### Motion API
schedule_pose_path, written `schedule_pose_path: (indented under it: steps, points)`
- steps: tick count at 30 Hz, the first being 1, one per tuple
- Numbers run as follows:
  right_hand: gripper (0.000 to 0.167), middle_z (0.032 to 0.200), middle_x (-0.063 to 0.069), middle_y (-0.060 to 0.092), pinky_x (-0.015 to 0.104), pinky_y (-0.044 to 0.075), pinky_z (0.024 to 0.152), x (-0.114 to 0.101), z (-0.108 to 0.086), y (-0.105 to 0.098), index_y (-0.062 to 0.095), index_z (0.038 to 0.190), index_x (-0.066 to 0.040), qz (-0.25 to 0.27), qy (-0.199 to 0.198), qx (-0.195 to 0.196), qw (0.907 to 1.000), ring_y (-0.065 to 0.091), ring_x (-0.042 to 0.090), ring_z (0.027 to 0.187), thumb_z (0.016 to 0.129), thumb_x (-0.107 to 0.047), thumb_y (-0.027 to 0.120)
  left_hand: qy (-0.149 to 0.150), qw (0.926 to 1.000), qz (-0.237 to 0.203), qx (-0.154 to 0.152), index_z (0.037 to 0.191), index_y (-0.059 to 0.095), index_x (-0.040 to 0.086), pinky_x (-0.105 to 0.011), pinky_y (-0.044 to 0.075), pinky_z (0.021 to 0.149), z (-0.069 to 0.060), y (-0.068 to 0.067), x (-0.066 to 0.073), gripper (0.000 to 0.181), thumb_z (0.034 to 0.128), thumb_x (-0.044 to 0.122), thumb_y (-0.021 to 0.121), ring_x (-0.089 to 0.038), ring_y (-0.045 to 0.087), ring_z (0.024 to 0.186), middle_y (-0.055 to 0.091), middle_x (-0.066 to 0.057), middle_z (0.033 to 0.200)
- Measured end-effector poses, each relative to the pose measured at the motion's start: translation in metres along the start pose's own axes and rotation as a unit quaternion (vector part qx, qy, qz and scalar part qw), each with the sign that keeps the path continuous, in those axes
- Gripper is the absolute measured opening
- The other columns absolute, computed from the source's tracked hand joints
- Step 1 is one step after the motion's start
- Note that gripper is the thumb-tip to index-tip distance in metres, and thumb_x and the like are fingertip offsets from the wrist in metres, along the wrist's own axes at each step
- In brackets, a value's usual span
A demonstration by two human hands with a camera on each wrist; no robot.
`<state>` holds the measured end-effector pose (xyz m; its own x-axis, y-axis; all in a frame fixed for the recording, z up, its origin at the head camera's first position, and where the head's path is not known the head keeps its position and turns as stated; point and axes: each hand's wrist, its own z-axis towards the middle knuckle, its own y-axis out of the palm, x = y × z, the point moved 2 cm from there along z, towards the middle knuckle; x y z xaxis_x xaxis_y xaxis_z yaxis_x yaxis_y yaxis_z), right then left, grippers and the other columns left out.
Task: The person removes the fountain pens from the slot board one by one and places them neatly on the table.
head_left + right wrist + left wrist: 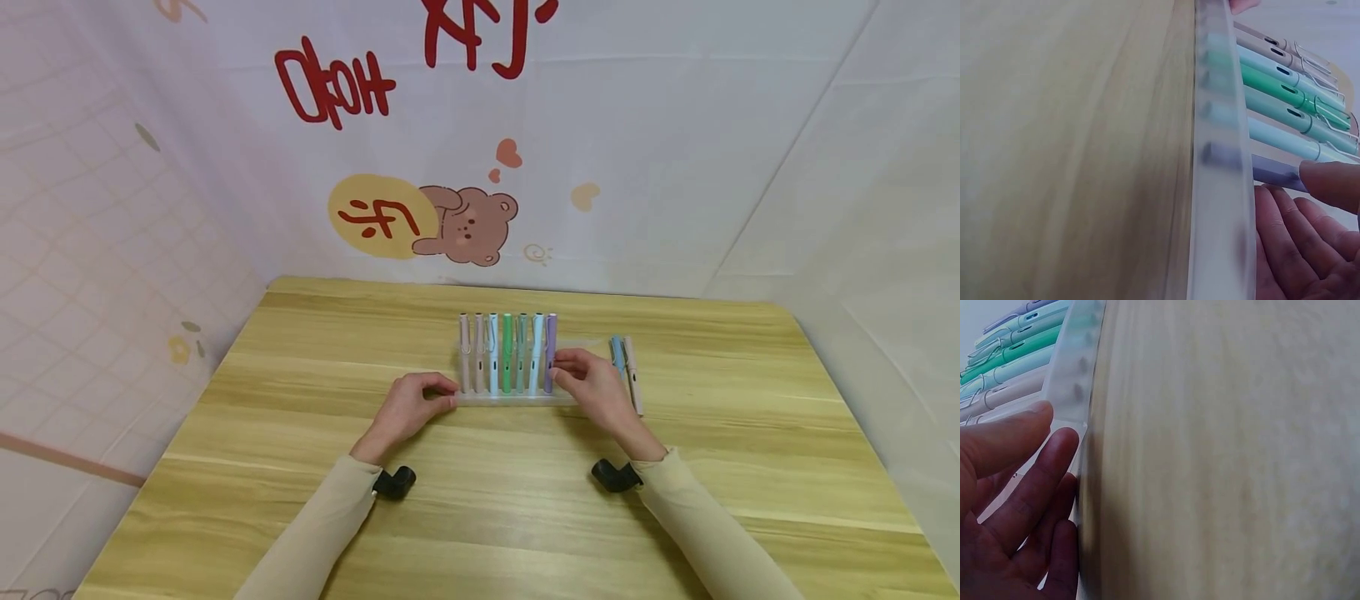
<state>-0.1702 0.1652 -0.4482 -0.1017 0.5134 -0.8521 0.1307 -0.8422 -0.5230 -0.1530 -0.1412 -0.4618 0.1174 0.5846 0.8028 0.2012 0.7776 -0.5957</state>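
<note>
A clear pen stand [517, 401] holds several upright pens with wire clips in one row. From the left come two pinkish-beige pens [479, 367], then light blue, green [507, 358], teal, light blue and purple ones. At the row's right end, my right hand [600, 392] pinches the purple pen [552, 333] between thumb and fingers; in the right wrist view the thumb [1335, 184] lies against its barrel. The pen's lower end sits in the stand. My left hand [408, 408] holds the stand's left end by the corner with thumb and index finger [1060, 453].
Right of the stand, a blue pen [617, 354] and a beige pen [633, 375] lie side by side on the wooden table [495, 508], partly behind the right hand. A printed cloth [637, 125] hangs behind the table. Black wrist cameras [393, 483] sit at both cuffs.
</note>
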Motion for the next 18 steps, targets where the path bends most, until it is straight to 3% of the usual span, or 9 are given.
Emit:
schedule_pose_path:
  steps: [18]
  points:
    - [0.024,0.107,0.014,0.075,0.047,0.057,0.093,-0.0018,0.0015,0.0039,0.068,0.118,0.002,-0.005,0.001,0.014,0.9999,0.071,0.029,0.102,0.098,-0.012,0.07,-0.004,1.0,-0.002,0.001,0.105,0.08,0.011,-0.042,0.052,0.091,-0.0015,-0.0003,0.0001,0.013,0.0916,0.01,0.079,-0.017,0.066,0.099,0.076,0.0,0.106]
